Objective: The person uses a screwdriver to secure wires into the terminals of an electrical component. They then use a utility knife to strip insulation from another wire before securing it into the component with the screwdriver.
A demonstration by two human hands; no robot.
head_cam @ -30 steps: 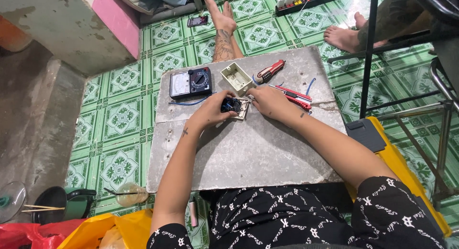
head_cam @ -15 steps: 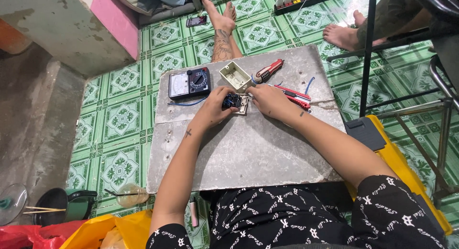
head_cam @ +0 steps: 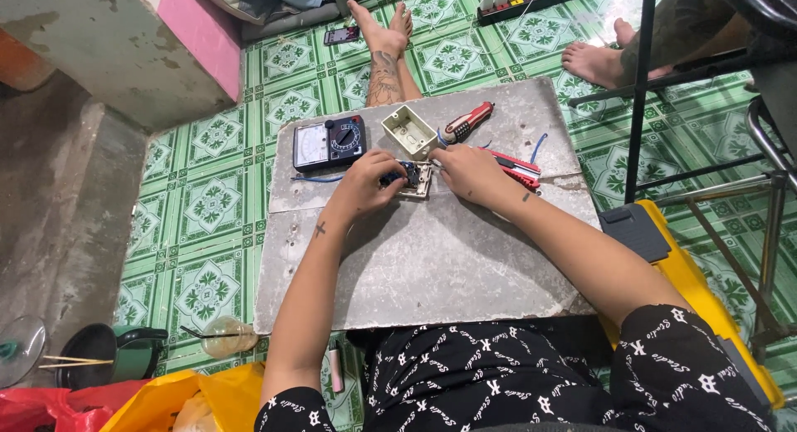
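A small switch module point(head_cam: 408, 176), dark on top with a pale cream plate beneath, is held near the far middle of the grey slab point(head_cam: 432, 266). It is gripped by the left hand point(head_cam: 369, 183), whose fingers are curled closed around its left side. The right hand point(head_cam: 469, 170) is set against its right edge; how tightly those fingers are closed cannot be told. One analogue multimeter point(head_cam: 330, 142), one cream back box point(head_cam: 409, 131), one red-handled screwdriver point(head_cam: 467, 121) and one red cutter point(head_cam: 516, 167) are counted nearby.

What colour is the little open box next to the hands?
The box is cream, seen in the head view, just beyond the right hand.
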